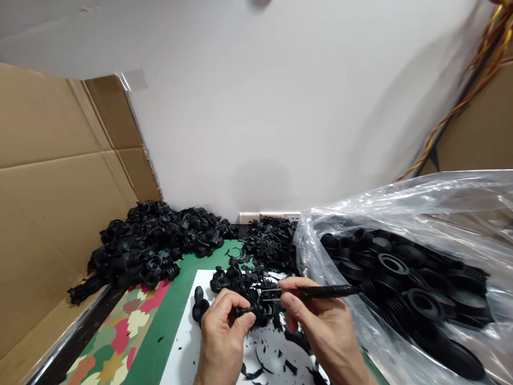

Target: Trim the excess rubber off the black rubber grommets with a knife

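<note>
Pinched between the thumb and fingers of my left hand [222, 334] is a small black rubber part [243, 310]. My right hand [323, 322] grips tweezers [331, 291] with a dark handle, their two thin metal prongs pointing left toward that part. The prong tips are close to the part, but I cannot tell whether they touch it. Below both hands lies a white sheet [182, 350] strewn with black scraps [290, 367] and thin curled strips. Another black rubber piece [199, 306] rests on the sheet just left of my left hand.
Ribbed black rubber parts [160, 235] are heaped at the back left, beside a cardboard wall [60, 176]. Black trimmings [276, 240] pile up below a wall socket strip [249, 217]. On the right, a clear plastic bag [420, 200] holds larger black rubber parts [427, 302].
</note>
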Available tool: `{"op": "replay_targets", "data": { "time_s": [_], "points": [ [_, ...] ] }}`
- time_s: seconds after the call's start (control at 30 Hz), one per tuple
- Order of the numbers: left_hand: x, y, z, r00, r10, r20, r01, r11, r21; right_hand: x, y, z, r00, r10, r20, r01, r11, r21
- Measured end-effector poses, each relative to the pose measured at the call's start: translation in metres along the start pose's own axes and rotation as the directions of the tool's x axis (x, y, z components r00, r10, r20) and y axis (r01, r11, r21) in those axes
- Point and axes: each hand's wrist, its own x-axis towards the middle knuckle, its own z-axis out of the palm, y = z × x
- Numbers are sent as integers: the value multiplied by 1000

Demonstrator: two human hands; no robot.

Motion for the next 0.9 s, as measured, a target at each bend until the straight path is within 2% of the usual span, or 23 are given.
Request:
{"op": "replay_targets", "data": {
  "time_s": [0.13, 0.27, 0.33, 0.47, 0.9],
  "points": [
    [-1, -3, 0, 1000, 0, 14, 0, 1000, 18, 0, 6, 0, 993, -89, 72, 82, 991, 102],
    [-2, -6, 0, 999, -45, -14, 44, 999, -19, 1, 10, -2, 939, -302, 163, 296, 953, 62],
    [-2, -7, 0, 997, -74, -27, 72, 996, -45, -1, 13, -2, 919, -355, 171, 357, 934, 20],
    [-3, -7, 0, 995, -96, -8, 95, 994, -54, -4, 18, 0, 907, -390, 160, 400, 916, -37],
    [-5, -4, 0, 998, -17, 65, 13, 998, 66, -6, 20, 2, 885, -434, 171, 450, 891, -68]
  ]
}}
